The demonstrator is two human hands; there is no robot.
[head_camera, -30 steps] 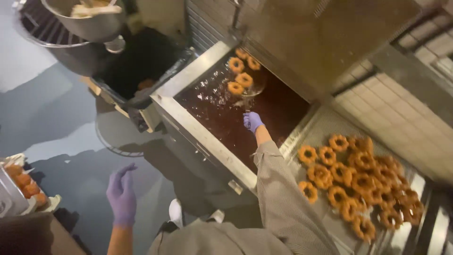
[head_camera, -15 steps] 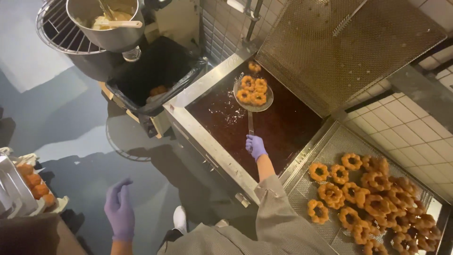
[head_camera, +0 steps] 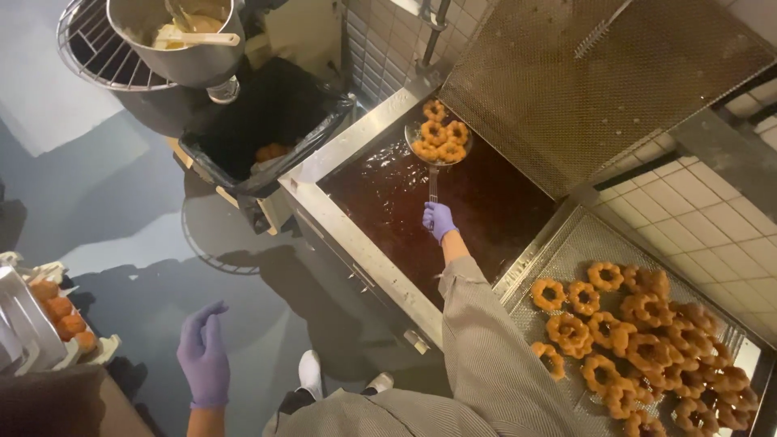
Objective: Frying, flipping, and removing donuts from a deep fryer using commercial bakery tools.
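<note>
The right hand (head_camera: pixel 438 220) is closed around the handle of a skimmer (head_camera: pixel 438 144), which carries ring doughnuts (head_camera: pixel 441 139) above the fryer's (head_camera: pixel 356 243) far corner; keep it level, let oil drip; the left hand (head_camera: pixel 204 356) hangs open, empty.

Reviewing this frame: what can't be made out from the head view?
- Oil depth in the steel fryer vat: the dark oil hides it.
- Ring doughnuts on the mesh draining tray: cut off by the bottom edge.
- Right hand grip on the skimmer handle: too small.
- Black-lined bin contents: in shadow.
</note>
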